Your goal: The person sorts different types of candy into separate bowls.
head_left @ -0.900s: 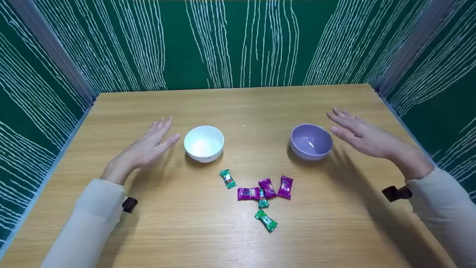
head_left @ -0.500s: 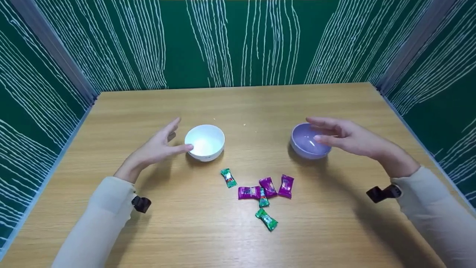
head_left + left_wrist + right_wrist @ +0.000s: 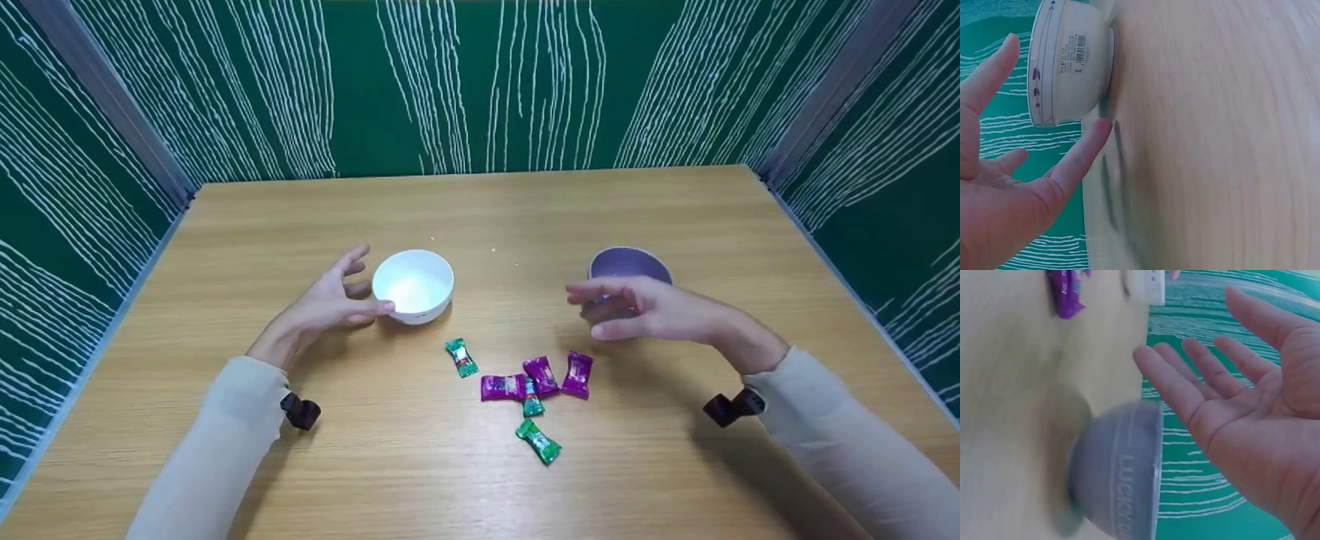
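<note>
In the head view my left hand [image 3: 326,300] is beside a white bowl [image 3: 414,281], its thumb overlapping the near-left rim. The left wrist view shows its fingers spread, with a gap to the white bowl [image 3: 1081,62], which carries a barcode label. My right hand [image 3: 656,309] holds nothing and covers the front of a purple bowl [image 3: 630,261] in the head view. From the right wrist, the fingers look loosely extended above the purple bowl's [image 3: 1123,467] rim. Purple-wrapped candies [image 3: 577,375] and green-wrapped candies [image 3: 461,358] lie on the table in front of the bowls.
The wooden table [image 3: 375,465] meets green walls [image 3: 480,90] with white streaks at its back and sides. One green candy [image 3: 538,442] lies nearest the front; another green candy [image 3: 532,403] is partly under purple ones. Tiny white crumbs [image 3: 493,250] lie behind the bowls.
My right hand has moved left and toward me, from beyond the purple bowl's right side to in front of it. My left hand has come right, up to the white bowl. Bowls and candies stay put.
</note>
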